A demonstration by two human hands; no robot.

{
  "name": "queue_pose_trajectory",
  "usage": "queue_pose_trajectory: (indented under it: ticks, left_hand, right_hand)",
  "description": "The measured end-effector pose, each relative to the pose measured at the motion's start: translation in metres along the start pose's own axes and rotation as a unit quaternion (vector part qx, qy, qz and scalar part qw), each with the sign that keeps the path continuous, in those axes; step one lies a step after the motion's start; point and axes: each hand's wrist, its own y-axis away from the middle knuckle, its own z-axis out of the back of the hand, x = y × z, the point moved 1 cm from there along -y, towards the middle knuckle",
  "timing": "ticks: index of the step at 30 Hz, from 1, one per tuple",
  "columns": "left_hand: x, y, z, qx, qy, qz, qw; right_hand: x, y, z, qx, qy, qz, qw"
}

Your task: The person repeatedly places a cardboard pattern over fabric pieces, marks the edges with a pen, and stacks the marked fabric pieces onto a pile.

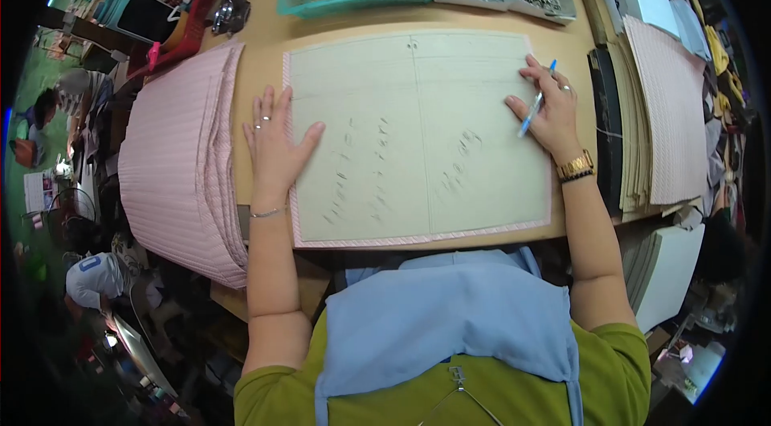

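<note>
One counter [259, 16], one pale template [422, 145], one blue pen [526, 122], one teal basket [309, 8], three open boxes [554, 15] of small parts, one red basket [201, 2]; in the dim left background, probably at least three people [95, 281].

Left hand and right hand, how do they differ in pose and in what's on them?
The left hand lies spread and holds no tool, while the right hand is curled around a blue pen. The left hand is at the pale card's left edge, the right hand near its upper right. The left wrist bears a thin bracelet, the right wrist a gold-coloured band. Both wear at least one ring.
</note>
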Motion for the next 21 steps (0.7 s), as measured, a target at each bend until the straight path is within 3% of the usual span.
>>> queue_pose_trajectory:
  ticks: [21]
  left_hand:
    - [0.013, -0.004, -0.011, -0.026, -0.005, -0.02, 0.999]
  right_hand:
    - [-0.021, 0.0, -0.015, -0.04, 0.073, 0.053, 0.995]
